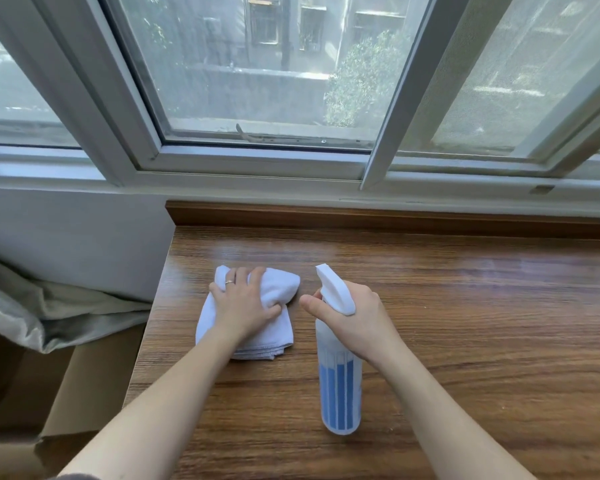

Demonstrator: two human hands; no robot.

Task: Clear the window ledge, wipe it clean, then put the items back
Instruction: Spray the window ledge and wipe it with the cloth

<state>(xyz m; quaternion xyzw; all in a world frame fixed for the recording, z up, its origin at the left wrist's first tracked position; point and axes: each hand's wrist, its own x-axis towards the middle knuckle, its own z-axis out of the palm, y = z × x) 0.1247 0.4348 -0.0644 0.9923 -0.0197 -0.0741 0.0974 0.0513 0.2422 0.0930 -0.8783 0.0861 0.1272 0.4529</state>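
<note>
A wide wooden window ledge [465, 306] runs below the white-framed window [257, 164]. A folded white cloth [278, 285] lies on the ledge's left part, and my left hand [245, 301] grips it from above, fingers curled into the fabric. To its right my right hand [354, 317] holds a spray bottle [340, 393] by the neck, just above the wood. The bottle has a white trigger head pointing toward the window and a clear body with blue liquid and stripes.
A raised wooden lip [395, 220] edges the back of the ledge under the window frame. Left of the ledge are a white wall [77, 237], grey fabric [49, 317] and an open cardboard box [77, 386] below.
</note>
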